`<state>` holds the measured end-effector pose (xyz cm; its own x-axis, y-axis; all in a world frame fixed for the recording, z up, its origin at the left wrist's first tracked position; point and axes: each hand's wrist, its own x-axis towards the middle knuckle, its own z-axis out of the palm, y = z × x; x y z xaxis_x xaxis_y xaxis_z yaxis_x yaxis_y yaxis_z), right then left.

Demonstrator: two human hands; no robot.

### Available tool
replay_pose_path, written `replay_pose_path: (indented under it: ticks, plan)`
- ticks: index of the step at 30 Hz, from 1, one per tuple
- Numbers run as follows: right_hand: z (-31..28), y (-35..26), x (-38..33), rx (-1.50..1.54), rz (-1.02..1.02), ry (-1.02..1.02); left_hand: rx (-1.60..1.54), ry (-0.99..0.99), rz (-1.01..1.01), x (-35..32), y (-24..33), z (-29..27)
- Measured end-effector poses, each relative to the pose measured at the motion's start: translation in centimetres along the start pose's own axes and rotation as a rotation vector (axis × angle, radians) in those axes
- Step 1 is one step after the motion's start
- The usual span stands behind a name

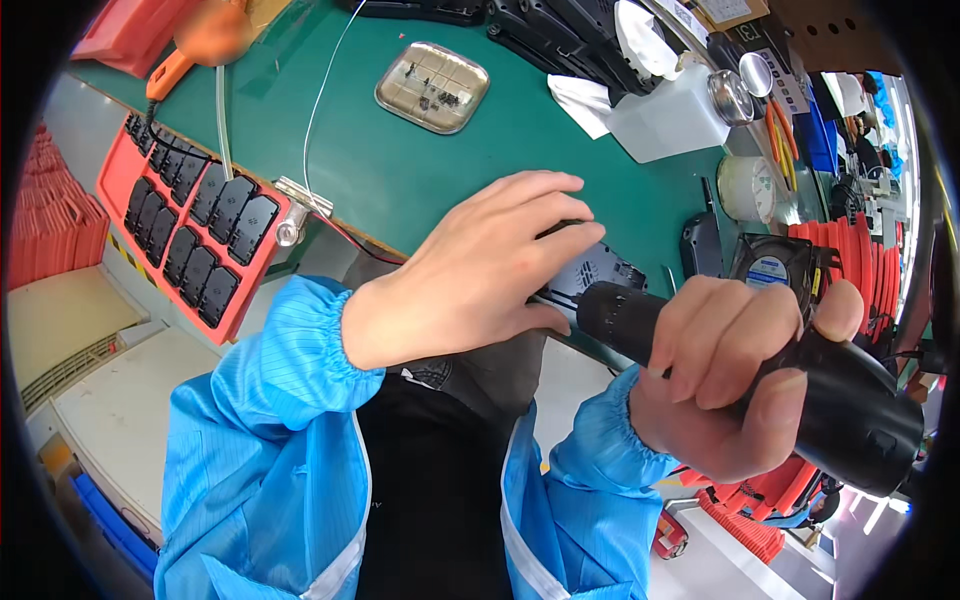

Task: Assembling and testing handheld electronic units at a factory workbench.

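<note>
My left hand (pixel 480 262) rests over a dark grey plastic housing (pixel 592 268) near the bench's front edge, its fingers and thumb closed around the part's left side. Much of the housing lies hidden under that hand. A thick black electric screwdriver (pixel 860 412) is gripped in my right hand (pixel 735 375), fingers wrapped round its body. Its nose points left at the housing, with a thin bit reaching the part; whether it sits on a screw I cannot tell. Farther back, a shallow metal tray (pixel 433 88) contains several small dark screws or similar pieces.
A red tray (pixel 270 262) of black plastic parts projects at the left edge. An orange-handled tool (pixel 170 75) lies behind it. At the right stand a white dispenser bottle (pixel 665 122), a tape roll (pixel 746 188) and a black fan (pixel 775 262). Black housings (pixel 565 40) lie at the back.
</note>
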<state>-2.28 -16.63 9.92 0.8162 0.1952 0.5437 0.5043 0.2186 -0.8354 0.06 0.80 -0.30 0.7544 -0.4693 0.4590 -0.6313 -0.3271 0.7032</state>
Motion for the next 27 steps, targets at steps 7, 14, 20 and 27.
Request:
replay_pose_path:
  ticks: [7,14,20,27]
  plan:
    - [1.8,1.4,-0.2,0.035,0.005,0.116,0.018,0.006,0.001,-0.3,-0.6,0.3]
    - [2.2,1.0,0.0,0.006,0.038,0.06,-0.01,0.02,0.025,-0.3,-0.7,0.3]
    - [3.7,0.7,-0.1,-0.092,0.058,0.156,-0.007,0.025,0.03,-0.4,-0.7,0.2]
    - [3.9,0.9,-0.2,-0.116,0.017,0.191,0.005,-0.014,0.015,-0.3,-0.5,-0.1]
